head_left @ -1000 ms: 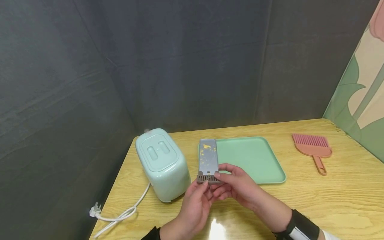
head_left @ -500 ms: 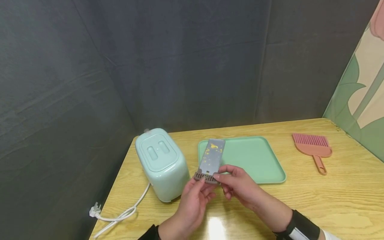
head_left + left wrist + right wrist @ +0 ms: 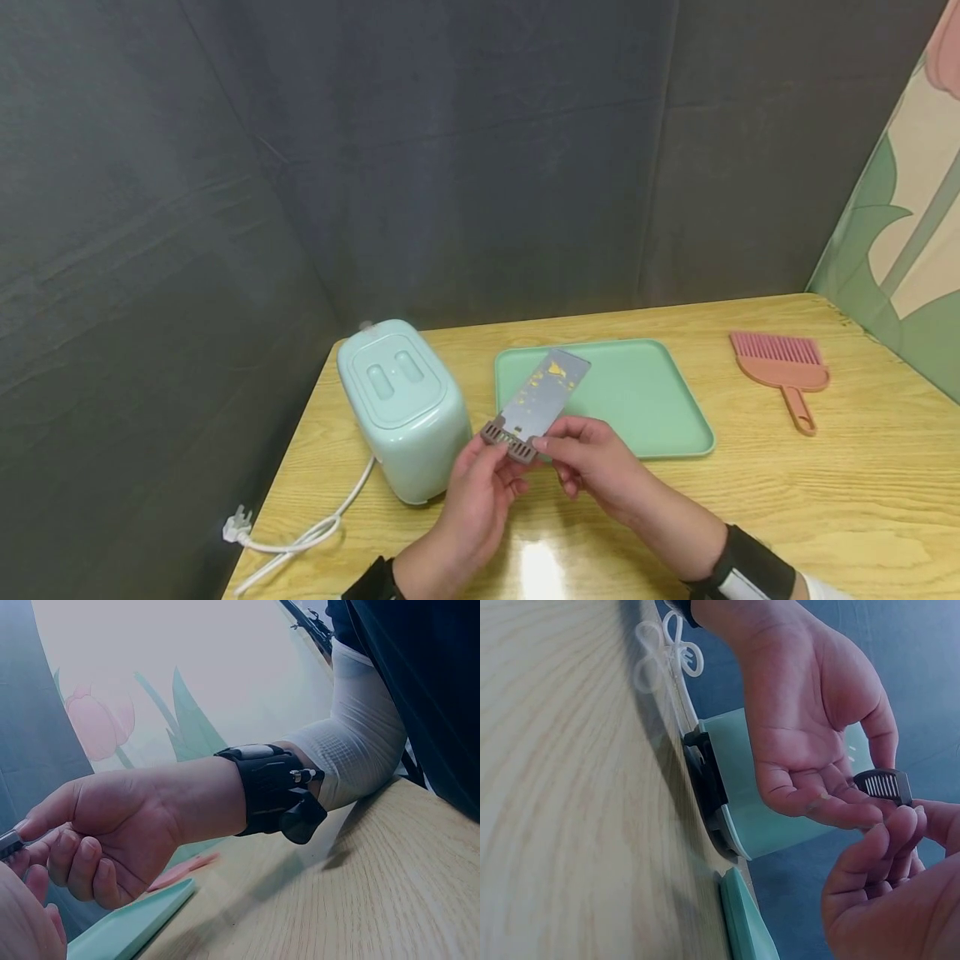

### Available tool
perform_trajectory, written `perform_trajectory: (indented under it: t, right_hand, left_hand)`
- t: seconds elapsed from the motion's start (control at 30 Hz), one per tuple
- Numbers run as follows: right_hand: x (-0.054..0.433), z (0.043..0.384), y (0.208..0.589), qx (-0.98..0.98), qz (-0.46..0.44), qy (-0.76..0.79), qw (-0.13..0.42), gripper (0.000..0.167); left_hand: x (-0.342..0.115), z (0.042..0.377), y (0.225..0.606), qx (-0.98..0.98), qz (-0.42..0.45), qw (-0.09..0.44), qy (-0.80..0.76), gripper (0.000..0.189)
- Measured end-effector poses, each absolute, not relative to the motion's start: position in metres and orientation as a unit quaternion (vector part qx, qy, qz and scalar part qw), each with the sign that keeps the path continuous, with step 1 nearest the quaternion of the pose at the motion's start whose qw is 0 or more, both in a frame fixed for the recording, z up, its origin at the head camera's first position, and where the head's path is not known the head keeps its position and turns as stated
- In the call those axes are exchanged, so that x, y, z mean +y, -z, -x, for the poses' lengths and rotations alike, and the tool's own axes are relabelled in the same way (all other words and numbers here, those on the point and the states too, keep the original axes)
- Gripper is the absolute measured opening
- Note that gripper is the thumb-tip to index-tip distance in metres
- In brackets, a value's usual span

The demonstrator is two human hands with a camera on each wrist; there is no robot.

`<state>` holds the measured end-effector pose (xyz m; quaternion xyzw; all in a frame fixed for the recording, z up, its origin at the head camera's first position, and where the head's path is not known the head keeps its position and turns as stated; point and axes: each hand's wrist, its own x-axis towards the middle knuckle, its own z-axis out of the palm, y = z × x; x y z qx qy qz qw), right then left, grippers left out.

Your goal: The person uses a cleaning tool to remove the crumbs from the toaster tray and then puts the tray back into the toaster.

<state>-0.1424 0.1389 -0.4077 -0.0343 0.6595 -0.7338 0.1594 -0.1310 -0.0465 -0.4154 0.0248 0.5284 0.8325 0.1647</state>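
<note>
1. The head camera is looking forward and down from above the wooden table (image 3: 825, 500), taking in the toaster (image 3: 401, 408), the green tray (image 3: 637, 400) and both hands from a moderate distance.
2. The left wrist camera is sitting low near the tabletop, facing across at the right hand (image 3: 105, 832), very close.
3. The right wrist camera is also hugging the table, looking at the left hand (image 3: 817, 727) with the toaster behind.
4. All three are sharing the two hands meeting on the crumb tray (image 3: 536, 404).

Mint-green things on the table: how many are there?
2. The mint-green toaster stands at the table's left side, left of both hands; the flat mint-green tray lies beside it at centre, behind the held crumb tray. None seem hidden.
</note>
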Motion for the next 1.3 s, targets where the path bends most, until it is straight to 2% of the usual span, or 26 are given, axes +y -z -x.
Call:
perform_trajectory:
  t: [0.4, 0.57, 0.8, 1.13, 1.3]
  right_hand:
    - [0.132, 0.136, 0.41, 0.651, 0.03, 0.74, 0.167, 0.013]
    - [0.129, 0.136, 0.416, 0.637, 0.027, 0.747, 0.189, 0.012]
    - [0.125, 0.129, 0.417, 0.622, 0.037, 0.753, 0.212, 0.025]
    - [0.124, 0.127, 0.419, 0.622, 0.051, 0.742, 0.244, 0.019]
    - [0.136, 0.118, 0.416, 0.634, 0.118, 0.721, 0.253, 0.013]
  left_hand:
    - [-0.049, 0.135, 0.417, 0.551, -0.022, 0.161, -0.818, 0.039]
    - [-0.049, 0.135, 0.417, 0.55, -0.018, 0.158, -0.82, 0.039]
    - [-0.048, 0.137, 0.418, 0.555, -0.015, 0.157, -0.817, 0.038]
    - [-0.049, 0.138, 0.418, 0.558, -0.012, 0.151, -0.816, 0.037]
    - [-0.049, 0.138, 0.419, 0.561, -0.01, 0.152, -0.814, 0.038]
